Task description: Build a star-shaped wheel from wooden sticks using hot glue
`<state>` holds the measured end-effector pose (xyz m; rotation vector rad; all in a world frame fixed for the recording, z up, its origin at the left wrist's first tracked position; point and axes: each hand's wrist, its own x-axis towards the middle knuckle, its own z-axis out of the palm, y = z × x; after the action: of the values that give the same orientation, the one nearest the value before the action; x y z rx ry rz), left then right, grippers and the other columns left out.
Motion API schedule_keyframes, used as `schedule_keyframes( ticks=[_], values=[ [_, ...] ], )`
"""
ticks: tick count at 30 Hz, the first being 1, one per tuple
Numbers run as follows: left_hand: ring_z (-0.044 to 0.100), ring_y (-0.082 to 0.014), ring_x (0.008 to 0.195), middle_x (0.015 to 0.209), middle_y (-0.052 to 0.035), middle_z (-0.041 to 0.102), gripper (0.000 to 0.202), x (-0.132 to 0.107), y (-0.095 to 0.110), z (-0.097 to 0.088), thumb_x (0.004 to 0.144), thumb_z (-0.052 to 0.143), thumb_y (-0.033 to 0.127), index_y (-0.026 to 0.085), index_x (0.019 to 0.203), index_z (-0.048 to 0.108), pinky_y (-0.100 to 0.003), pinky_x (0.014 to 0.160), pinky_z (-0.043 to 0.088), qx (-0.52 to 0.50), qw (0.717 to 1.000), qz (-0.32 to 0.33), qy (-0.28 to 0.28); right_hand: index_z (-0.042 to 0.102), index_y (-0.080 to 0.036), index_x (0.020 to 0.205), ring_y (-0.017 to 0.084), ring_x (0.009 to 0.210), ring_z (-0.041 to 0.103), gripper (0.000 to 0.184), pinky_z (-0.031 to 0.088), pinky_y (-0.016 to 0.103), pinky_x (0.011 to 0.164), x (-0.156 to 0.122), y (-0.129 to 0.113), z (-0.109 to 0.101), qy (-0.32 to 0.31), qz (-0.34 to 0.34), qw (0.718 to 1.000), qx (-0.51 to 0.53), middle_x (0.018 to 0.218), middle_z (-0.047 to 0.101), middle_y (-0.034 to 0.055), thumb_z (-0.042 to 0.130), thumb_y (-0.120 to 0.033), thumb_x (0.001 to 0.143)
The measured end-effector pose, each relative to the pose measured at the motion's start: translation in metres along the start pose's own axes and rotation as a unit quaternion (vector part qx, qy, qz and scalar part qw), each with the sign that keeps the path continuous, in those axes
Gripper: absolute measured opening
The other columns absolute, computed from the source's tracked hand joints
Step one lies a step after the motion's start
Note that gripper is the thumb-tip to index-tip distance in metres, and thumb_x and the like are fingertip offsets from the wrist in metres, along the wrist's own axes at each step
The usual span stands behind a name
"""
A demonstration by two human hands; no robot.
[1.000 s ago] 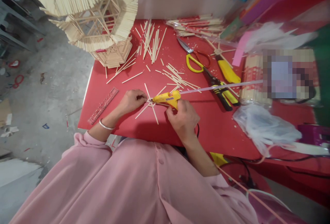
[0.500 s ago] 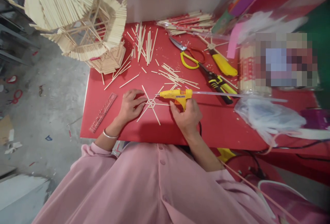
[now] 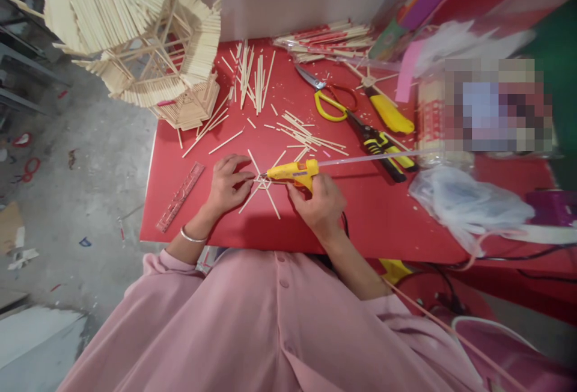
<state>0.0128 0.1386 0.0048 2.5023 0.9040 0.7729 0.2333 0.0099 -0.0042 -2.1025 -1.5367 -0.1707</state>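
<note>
In front of me on the red table lies a star-shaped frame of thin wooden sticks (image 3: 271, 199), with a small hexagon at its centre. My left hand (image 3: 229, 186) rests at its left side, fingertips pinched on the end of one stick. My right hand (image 3: 322, 202) is wrapped round the handle of a yellow hot glue gun (image 3: 293, 171). The nozzle points left, over or at the centre of the frame; whether it touches I cannot tell. A long clear glue stick (image 3: 369, 159) sticks out of the gun's back end.
A stick-built pavilion model (image 3: 180, 73) stands at the back left. Loose sticks (image 3: 311, 133) lie beyond the frame. Scissors (image 3: 331, 106), pliers-like cutters (image 3: 383, 151), and a yellow-handled tool (image 3: 392, 112) lie to the right, near a plastic bag (image 3: 464, 199). A clear ruler (image 3: 180, 198) is at left.
My right hand has moved left with the glue gun, bringing the nozzle to the frame's centre. The glue stick's rear end has swung away from me. My left hand has hardly moved.
</note>
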Motion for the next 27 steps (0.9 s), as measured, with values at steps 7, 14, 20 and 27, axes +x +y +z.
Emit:
schedule_keyframes(
  ticks=[7, 14, 20, 27],
  values=[
    [0.058, -0.0288, 0.122, 0.127, -0.0099, 0.069, 0.019, -0.0006, -0.0001, 0.002, 0.088, 0.065, 0.036, 0.024, 0.091, 0.079, -0.051, 0.107, 0.043, 0.002, 1.0, -0.018, -0.023, 0.061, -0.016, 0.104, 0.022, 0.079, 0.056, 0.034, 0.036, 0.031, 0.065, 0.0054, -0.0097, -0.0006, 0.003, -0.034, 0.999, -0.018, 0.082, 0.062, 0.0079, 0.056, -0.048, 0.094],
    [0.057, -0.0284, 0.123, 0.127, -0.0099, 0.068, 0.015, -0.0016, -0.0036, 0.005, 0.086, 0.067, 0.032, 0.024, 0.091, 0.079, -0.049, 0.107, 0.042, -0.004, 1.0, -0.007, -0.025, 0.063, -0.014, 0.106, 0.022, 0.078, 0.056, 0.037, 0.035, 0.031, 0.064, 0.0038, -0.0075, -0.0015, 0.011, -0.05, 0.998, -0.035, 0.082, 0.063, 0.0087, 0.057, -0.048, 0.095],
    [0.058, -0.0281, 0.121, 0.126, -0.0091, 0.069, 0.014, -0.0006, -0.0025, 0.005, 0.087, 0.066, 0.03, 0.024, 0.087, 0.079, -0.05, 0.107, 0.042, -0.006, 0.999, -0.023, -0.034, 0.064, -0.014, 0.109, 0.023, 0.08, 0.057, 0.037, 0.038, 0.031, 0.065, 0.0053, -0.0081, -0.0035, 0.003, -0.051, 0.997, -0.049, 0.083, 0.063, 0.0092, 0.058, -0.048, 0.093],
    [0.06, -0.0277, 0.119, 0.124, -0.0089, 0.069, 0.012, -0.0003, -0.0029, 0.0061, 0.086, 0.066, 0.025, 0.024, 0.086, 0.078, -0.049, 0.105, 0.043, -0.02, 1.0, -0.01, -0.019, 0.064, -0.014, 0.112, 0.024, 0.082, 0.057, 0.037, 0.039, 0.032, 0.064, 0.0091, -0.0096, -0.0094, -0.002, -0.059, 0.997, -0.054, 0.085, 0.062, 0.0099, 0.057, -0.045, 0.093]
  ],
)
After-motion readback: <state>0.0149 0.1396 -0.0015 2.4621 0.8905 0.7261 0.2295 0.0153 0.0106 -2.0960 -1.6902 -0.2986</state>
